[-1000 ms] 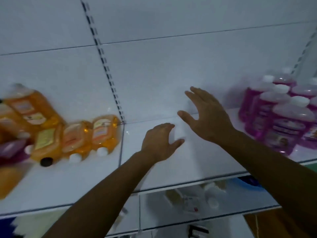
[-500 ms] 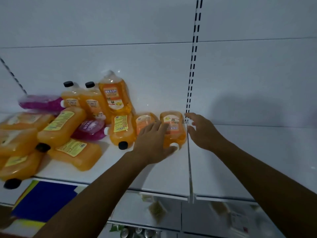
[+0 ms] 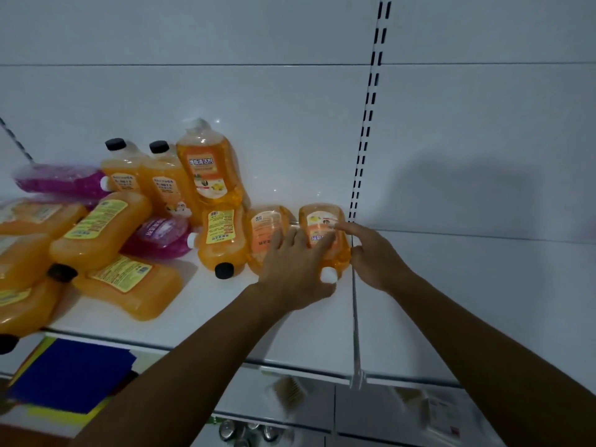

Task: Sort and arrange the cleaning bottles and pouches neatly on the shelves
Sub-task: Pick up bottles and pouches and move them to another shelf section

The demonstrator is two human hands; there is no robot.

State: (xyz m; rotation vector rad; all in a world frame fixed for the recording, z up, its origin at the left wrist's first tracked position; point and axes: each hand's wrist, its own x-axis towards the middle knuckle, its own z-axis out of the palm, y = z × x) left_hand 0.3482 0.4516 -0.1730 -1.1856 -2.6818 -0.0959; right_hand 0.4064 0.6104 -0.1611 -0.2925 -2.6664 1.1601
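orange pouch (image 3: 323, 235) lying flat, white cap (image 3: 328, 274) toward viewer

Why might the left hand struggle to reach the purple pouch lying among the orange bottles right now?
Probably can't yet: the left hand rests on the white-capped orange pouch, and a black-capped orange bottle lies between it and the purple pouch.

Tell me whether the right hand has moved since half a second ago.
Yes. The right hand reached leftward past the slotted upright, fingers now on the white-capped orange pouch.
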